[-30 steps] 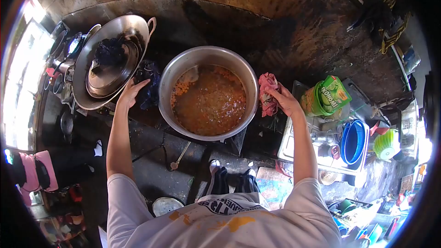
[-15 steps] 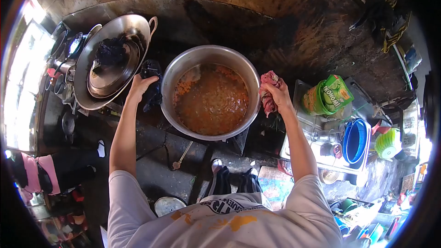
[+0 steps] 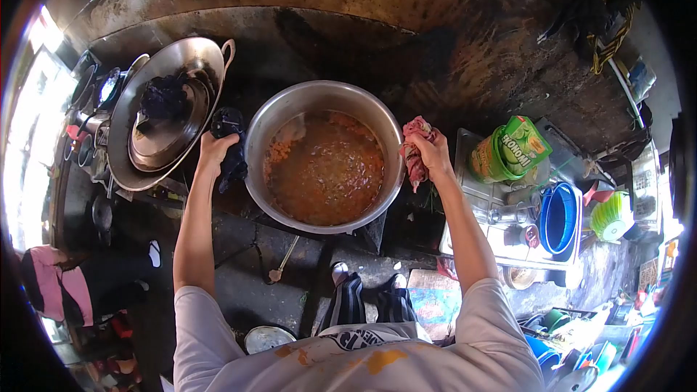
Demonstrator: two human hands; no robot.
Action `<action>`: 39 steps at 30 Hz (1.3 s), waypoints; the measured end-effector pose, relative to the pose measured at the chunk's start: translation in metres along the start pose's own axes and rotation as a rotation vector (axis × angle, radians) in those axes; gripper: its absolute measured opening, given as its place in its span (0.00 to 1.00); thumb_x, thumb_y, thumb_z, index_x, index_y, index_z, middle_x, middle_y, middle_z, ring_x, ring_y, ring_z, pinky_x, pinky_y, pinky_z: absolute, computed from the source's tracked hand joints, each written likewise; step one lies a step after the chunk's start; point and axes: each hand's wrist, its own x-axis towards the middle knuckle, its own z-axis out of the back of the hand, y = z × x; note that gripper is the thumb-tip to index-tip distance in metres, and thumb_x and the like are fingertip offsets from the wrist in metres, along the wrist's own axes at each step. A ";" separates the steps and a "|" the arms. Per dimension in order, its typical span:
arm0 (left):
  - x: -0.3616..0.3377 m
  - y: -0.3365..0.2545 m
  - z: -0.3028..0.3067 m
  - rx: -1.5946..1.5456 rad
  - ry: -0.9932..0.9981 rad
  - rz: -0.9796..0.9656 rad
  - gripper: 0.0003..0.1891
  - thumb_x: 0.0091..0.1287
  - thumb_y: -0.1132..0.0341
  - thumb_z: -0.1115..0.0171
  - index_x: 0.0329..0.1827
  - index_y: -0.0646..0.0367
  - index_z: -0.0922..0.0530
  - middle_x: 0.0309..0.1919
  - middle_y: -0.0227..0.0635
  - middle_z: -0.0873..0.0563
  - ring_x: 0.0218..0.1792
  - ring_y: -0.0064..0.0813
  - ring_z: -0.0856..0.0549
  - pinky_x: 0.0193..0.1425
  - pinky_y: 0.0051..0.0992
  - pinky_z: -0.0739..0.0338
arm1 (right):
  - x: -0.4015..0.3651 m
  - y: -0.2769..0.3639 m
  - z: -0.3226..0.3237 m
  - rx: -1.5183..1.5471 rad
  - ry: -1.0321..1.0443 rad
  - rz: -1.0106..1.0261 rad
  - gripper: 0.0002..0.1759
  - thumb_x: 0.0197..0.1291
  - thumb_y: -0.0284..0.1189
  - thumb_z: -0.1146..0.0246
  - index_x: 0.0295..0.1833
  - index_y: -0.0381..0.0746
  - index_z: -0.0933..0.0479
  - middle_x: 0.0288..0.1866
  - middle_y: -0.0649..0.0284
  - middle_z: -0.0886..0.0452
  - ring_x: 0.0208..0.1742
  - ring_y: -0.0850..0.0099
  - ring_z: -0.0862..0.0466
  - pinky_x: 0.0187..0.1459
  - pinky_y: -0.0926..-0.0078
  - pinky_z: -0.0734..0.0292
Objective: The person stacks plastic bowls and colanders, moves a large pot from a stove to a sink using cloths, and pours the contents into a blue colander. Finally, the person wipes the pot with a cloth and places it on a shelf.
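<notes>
A large metal pot stands in the middle, holding brownish-orange liquid with orange bits along its left side. At the pot's left side, my left hand is closed on a dark cloth. My right hand grips a crumpled pink cloth against the right side of the rim. Both cloths hide whatever part of the pot lies beneath them, so I cannot see any handles.
Left of the pot leans a big wok with a smaller pan and a dark cloth inside. To the right, a metal sink top carries a green packet and a blue basin. A hose runs below the pot.
The whole view has shifted slightly, so things appear a little lower and farther left. Both hands keep their cloths at the pot's sides.
</notes>
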 end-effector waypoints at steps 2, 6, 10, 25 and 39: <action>-0.002 -0.003 0.001 0.002 0.020 0.009 0.27 0.46 0.74 0.34 0.52 0.65 0.30 0.42 0.40 0.19 0.40 0.32 0.19 0.43 0.31 0.24 | -0.004 0.005 0.002 0.075 -0.006 -0.063 0.16 0.43 0.31 0.35 0.37 0.33 0.26 0.30 0.61 0.20 0.31 0.74 0.20 0.35 0.77 0.25; -0.012 -0.015 -0.005 0.012 -0.023 -0.028 0.27 0.46 0.75 0.34 0.53 0.64 0.29 0.41 0.38 0.19 0.39 0.31 0.19 0.43 0.30 0.24 | -0.013 0.013 0.011 0.206 0.010 -0.070 0.14 0.44 0.27 0.36 0.37 0.33 0.27 0.30 0.61 0.21 0.29 0.75 0.21 0.33 0.78 0.25; -0.034 -0.026 -0.010 -0.011 -0.004 -0.049 0.17 0.46 0.77 0.36 0.43 0.64 0.23 0.33 0.34 0.17 0.31 0.28 0.18 0.37 0.28 0.24 | -0.037 0.036 0.034 0.226 -0.002 -0.110 0.13 0.44 0.26 0.36 0.37 0.33 0.26 0.30 0.62 0.21 0.28 0.75 0.21 0.33 0.77 0.24; -0.225 -0.097 -0.125 -0.101 0.172 -0.263 0.18 0.46 0.78 0.38 0.45 0.65 0.21 0.35 0.32 0.17 0.35 0.26 0.18 0.45 0.25 0.25 | -0.191 0.060 0.275 0.249 -0.261 0.034 0.18 0.41 0.27 0.34 0.40 0.30 0.25 0.31 0.61 0.20 0.28 0.74 0.20 0.32 0.78 0.24; -0.502 -0.068 -0.388 -0.250 0.419 -0.110 0.10 0.44 0.79 0.36 0.32 0.62 0.18 0.28 0.30 0.17 0.27 0.22 0.19 0.33 0.22 0.25 | -0.377 0.020 0.618 -0.018 -0.451 -0.192 0.11 0.47 0.32 0.37 0.36 0.38 0.23 0.21 0.64 0.22 0.10 0.79 0.30 0.12 0.83 0.37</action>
